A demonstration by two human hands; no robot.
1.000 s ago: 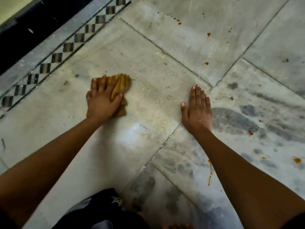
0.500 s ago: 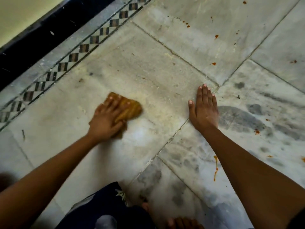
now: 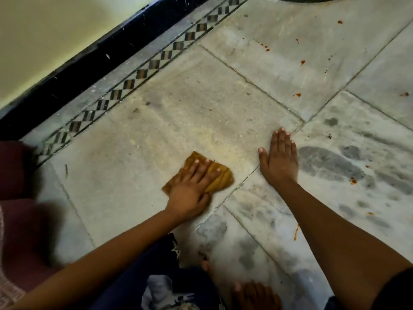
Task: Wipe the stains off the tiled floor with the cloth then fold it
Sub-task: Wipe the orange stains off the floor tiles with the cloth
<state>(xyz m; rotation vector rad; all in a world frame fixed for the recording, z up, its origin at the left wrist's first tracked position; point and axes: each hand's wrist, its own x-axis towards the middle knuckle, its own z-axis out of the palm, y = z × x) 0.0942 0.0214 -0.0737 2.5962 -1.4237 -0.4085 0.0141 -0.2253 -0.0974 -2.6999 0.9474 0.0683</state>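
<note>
1. Mustard-brown cloth (image 3: 202, 174) lies on the tiled floor (image 3: 201, 104), its long axis slanting toward the right hand (image 3: 279, 159).
2. Left hand (image 3: 192, 189) presses it, fingers spread.
3. Right hand lies flat, fingers together, beside the cloth.

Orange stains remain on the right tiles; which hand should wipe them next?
Left hand: it already presses the mustard-yellow cloth. The right hand lies flat, bracing on the grey marble floor.

Your mustard-yellow ribbed cloth (image 3: 202, 175) sits on a pale grey marble tiled floor (image 3: 201, 104) mottled with dark grey blotches. Orange-red stain spots (image 3: 353, 181) dot the right-hand tiles. A black-and-white checkered border strip (image 3: 143, 73) runs along a black skirting board (image 3: 89, 70) under a pale yellow wall (image 3: 44, 30).
</note>
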